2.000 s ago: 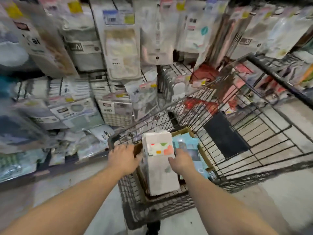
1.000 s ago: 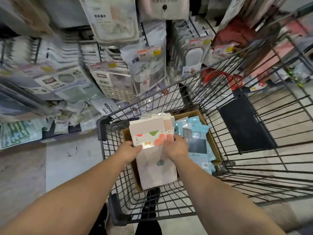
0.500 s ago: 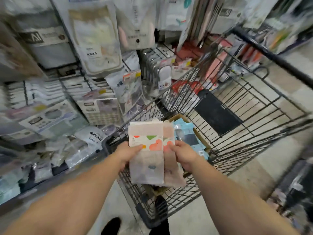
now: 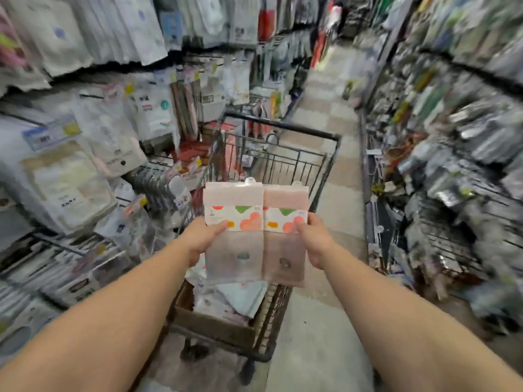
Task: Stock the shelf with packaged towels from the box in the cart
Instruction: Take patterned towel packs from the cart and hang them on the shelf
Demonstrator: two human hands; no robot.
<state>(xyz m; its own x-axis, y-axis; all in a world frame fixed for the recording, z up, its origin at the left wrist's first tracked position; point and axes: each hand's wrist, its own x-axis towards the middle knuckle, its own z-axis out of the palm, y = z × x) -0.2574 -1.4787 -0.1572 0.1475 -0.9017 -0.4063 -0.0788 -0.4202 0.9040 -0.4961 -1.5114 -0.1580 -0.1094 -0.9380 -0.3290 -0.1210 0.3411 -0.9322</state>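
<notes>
Two flat towel packs are held up side by side above the cart, their inner edges touching or slightly overlapping. The left pack (image 4: 234, 236) is greyish, with a white paper band printed with red, green and orange shapes across its upper half. The right pack (image 4: 285, 236) is pinkish-brown and carries the same kind of band. Each has a small clear hanging tab at its top edge.

The left pack is gripped at its outer edge by the left hand (image 4: 202, 239), the thumb laid across the front of the band and the other fingers hidden behind the pack. The right pack is gripped the same way by the right hand (image 4: 315, 240), thumb on the front near the band, fingers curled behind.

Below the packs a cardboard box (image 4: 215, 325) is seen standing in the near end of the black wire cart (image 4: 285, 165). More packaged goods, pale blue and white, are seen lying inside the box.

To the left of the cart, shelves (image 4: 85, 171) are crowded with hanging and stacked packaged goods, much of it blurred. To the right, another rack (image 4: 441, 154) of bagged items is seen along the tiled aisle floor (image 4: 325, 94), also too blurred to be identified.
</notes>
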